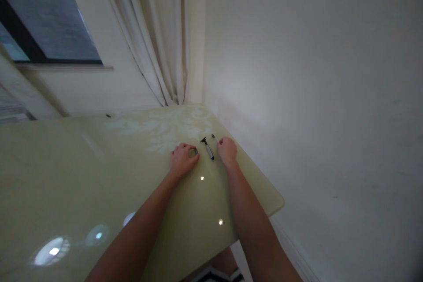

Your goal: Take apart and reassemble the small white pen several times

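A razor point(208, 150) with a black head and a grey-and-black handle lies on the glossy table between my two hands. My left hand point(183, 158) rests on the tabletop left of it, thumb and forefinger curved around a small dark object point(196, 151) whose kind is too small to make out. On the razor's other side, my right hand point(228, 150) pinches a thin pale stick with a dark head, like a toothbrush point(213, 136). Its head points away from me, and my fingers hide the rest of it.
The pale green table point(99, 176) has a rounded corner at the right, close to a white wall point(313, 97). A small black piece point(108, 116) lies near the far edge. Behind the table hang beige curtains point(158, 31) beside a window point(56, 13).
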Action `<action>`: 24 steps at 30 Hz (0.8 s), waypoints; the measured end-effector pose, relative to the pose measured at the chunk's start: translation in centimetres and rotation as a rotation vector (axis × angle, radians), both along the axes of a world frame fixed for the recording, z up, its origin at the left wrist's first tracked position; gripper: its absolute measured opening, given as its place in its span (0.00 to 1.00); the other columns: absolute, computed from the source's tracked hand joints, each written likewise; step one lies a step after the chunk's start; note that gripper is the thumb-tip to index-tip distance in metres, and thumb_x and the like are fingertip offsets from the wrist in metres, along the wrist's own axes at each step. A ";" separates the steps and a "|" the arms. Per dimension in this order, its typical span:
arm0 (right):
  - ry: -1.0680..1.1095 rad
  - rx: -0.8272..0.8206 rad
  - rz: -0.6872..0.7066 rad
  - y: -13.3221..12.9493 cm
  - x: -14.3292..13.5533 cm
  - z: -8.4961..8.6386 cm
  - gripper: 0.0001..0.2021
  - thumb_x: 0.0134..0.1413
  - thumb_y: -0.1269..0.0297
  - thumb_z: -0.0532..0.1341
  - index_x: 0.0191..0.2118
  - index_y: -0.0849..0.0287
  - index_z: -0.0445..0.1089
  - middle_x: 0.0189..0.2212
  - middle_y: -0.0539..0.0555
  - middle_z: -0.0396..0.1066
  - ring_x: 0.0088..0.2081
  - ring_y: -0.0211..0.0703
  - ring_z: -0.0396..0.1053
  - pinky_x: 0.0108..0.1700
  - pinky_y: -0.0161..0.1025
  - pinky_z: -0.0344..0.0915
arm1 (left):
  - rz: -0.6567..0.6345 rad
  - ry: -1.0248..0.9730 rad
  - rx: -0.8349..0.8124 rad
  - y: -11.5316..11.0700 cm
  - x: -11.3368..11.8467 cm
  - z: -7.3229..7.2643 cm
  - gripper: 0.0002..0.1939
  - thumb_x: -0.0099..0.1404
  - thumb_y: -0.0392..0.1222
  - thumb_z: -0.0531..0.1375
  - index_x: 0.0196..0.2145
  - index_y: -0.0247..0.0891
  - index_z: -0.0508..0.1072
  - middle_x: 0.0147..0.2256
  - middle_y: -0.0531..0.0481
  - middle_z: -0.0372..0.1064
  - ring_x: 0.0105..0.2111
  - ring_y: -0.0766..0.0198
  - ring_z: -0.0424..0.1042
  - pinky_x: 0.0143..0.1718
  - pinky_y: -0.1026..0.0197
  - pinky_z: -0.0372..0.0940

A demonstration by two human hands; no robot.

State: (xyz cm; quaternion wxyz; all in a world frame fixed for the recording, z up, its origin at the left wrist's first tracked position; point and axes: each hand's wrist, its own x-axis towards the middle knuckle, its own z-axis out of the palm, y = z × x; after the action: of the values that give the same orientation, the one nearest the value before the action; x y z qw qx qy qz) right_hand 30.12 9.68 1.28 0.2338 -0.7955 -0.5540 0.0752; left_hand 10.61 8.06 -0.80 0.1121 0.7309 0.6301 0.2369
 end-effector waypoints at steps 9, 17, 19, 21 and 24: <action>0.021 0.053 -0.001 -0.2 -0.4 0.7 0.10 0.63 0.65 0.62 0.45 0.60 0.80 0.44 0.62 0.79 0.44 0.49 0.76 0.41 0.37 0.65 | -0.041 -0.009 -0.007 0.2 -0.8 -0.3 0.23 0.64 0.54 0.63 0.54 0.44 0.78 0.55 0.40 0.72 0.56 0.44 0.70 0.58 0.43 0.61; 0.001 0.113 0.084 -0.3 -1.7 1.5 0.12 0.69 0.63 0.57 0.45 0.58 0.78 0.43 0.59 0.79 0.42 0.46 0.74 0.39 0.36 0.62 | -0.160 -0.083 0.022 -0.2 -1.7 -0.2 0.16 0.66 0.48 0.63 0.49 0.40 0.80 0.50 0.41 0.75 0.50 0.51 0.74 0.54 0.52 0.66; -0.028 0.086 0.118 -0.3 -2.1 1.3 0.12 0.69 0.64 0.57 0.45 0.58 0.78 0.43 0.60 0.79 0.42 0.46 0.74 0.39 0.36 0.62 | -0.204 -0.071 0.050 -0.7 -3.8 -0.4 0.16 0.66 0.48 0.63 0.49 0.42 0.80 0.50 0.42 0.75 0.50 0.52 0.74 0.54 0.53 0.66; -0.068 0.062 0.154 -0.2 -2.6 0.9 0.12 0.69 0.63 0.57 0.45 0.59 0.78 0.43 0.61 0.78 0.42 0.46 0.74 0.40 0.36 0.62 | -0.190 -0.014 0.094 -1.3 -7.4 -0.6 0.16 0.65 0.51 0.63 0.47 0.44 0.81 0.50 0.43 0.76 0.51 0.50 0.74 0.55 0.50 0.66; -0.129 0.045 0.202 -0.2 -3.3 0.3 0.13 0.70 0.61 0.57 0.45 0.60 0.78 0.44 0.62 0.78 0.43 0.48 0.74 0.41 0.37 0.64 | -0.014 0.023 0.077 -2.3 -14.5 -1.0 0.18 0.65 0.54 0.61 0.48 0.46 0.81 0.50 0.44 0.76 0.49 0.49 0.75 0.51 0.50 0.68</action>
State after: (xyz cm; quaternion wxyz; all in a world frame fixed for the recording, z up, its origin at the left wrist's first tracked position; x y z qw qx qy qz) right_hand 26.78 9.46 1.55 0.2068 -0.7332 -0.6468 0.0348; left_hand -3.86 5.79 -1.78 0.0781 0.7418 0.6167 0.2517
